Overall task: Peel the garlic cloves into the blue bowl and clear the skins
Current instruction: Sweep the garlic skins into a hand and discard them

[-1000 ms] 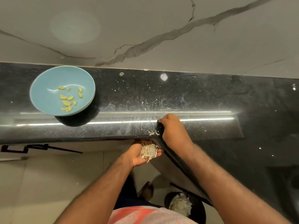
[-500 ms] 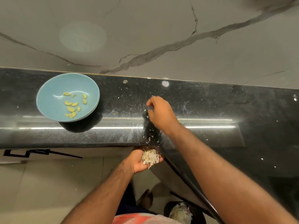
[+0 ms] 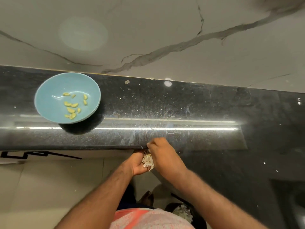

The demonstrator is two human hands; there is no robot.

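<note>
Skins (image 3: pixel 148 161) fill cupped left hand (image 3: pixel 137 166) under countertop (image 3: pixel 189 104) edge, right hand (image 3: pixel 162 154) alongside

Veined marble wall (image 3: pixel 148 30) behind glossy black counter (image 3: pixel 198 109), pale floor (image 3: pixel 41 187).

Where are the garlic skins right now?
In the head view, the garlic skins sit cupped in the left hand, just below the front edge of the counter, the right hand beside them.

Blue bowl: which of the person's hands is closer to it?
Left. The left hand, cupping garlic skins below the counter edge, lies right of the blue bowl; the right hand sits just beyond it, farther right.
</note>
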